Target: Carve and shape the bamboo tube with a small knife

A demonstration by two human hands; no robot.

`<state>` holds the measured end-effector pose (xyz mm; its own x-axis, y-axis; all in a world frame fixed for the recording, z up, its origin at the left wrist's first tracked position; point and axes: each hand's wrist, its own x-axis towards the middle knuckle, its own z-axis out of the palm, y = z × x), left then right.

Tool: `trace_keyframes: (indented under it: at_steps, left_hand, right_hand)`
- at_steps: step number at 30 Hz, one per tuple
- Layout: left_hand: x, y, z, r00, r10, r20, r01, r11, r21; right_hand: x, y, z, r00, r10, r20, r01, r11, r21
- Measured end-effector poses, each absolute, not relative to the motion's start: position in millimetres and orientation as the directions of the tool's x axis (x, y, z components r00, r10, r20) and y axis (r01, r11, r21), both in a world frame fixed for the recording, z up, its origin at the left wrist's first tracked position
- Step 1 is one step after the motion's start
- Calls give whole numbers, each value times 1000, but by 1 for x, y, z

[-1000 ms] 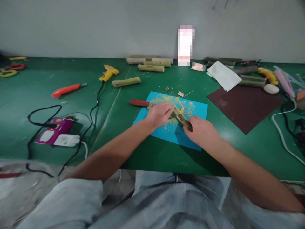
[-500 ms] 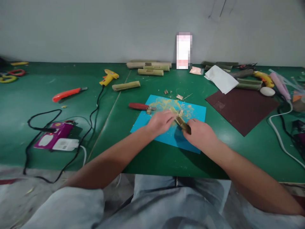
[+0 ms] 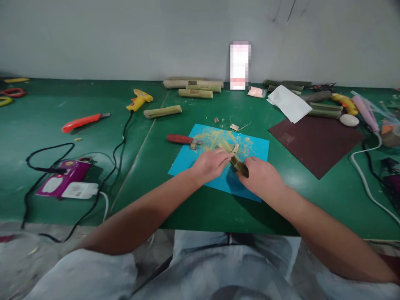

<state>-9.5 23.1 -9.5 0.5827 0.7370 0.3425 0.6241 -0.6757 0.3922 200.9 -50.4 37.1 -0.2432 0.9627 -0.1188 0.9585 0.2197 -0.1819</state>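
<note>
A short split bamboo piece (image 3: 233,156) lies slanted over the blue sheet (image 3: 193,160), which is dusted with yellow shavings. My right hand (image 3: 261,175) is closed round the near end of the bamboo piece. My left hand (image 3: 210,163) has its fingers curled against the piece's middle, pinching it from the left. A red-handled tool (image 3: 180,139) rests at the sheet's left edge, just beyond my left hand.
On the green table (image 3: 46,166): an orange utility knife (image 3: 81,122), a yellow glue gun (image 3: 139,99) with a black cord, a purple device (image 3: 62,181), several bamboo tubes (image 3: 193,87) by the wall, dark sandpaper (image 3: 315,139), white paper (image 3: 289,103) and more tools at right.
Both hands stay on the bamboo piece and have drawn slightly nearer to me; my left hand has slid along it toward my right hand. The view shifted a little.
</note>
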Motion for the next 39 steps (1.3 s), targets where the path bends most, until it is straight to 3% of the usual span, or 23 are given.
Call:
trace_keyframes:
  at_steps: [11, 22, 26, 30, 33, 39]
  left_hand:
    - [-15, 30, -10, 497, 774, 391, 662, -630, 406]
    - [-12, 25, -8, 582, 743, 331, 628, -669, 397]
    - [-15, 28, -9, 501, 775, 386, 669, -629, 396]
    - [-16, 28, -9, 567, 752, 335, 648, -659, 382]
    - [-16, 29, -9, 493, 786, 374, 686, -615, 388]
    - [-14, 28, -8, 518, 766, 381, 628, -643, 438]
  right_hand:
    - [201, -51, 38, -237, 965, -108, 959, 215, -182]
    - [200, -51, 37, -244, 963, -111, 956, 220, -193]
    - [201, -51, 38, -235, 966, -107, 957, 211, -200]
    - [201, -50, 36, -245, 963, -109, 953, 219, -208]
    - [201, -50, 36, -238, 967, -95, 955, 215, -202]
    - [201, -50, 38, -240, 963, -121, 956, 213, -201]
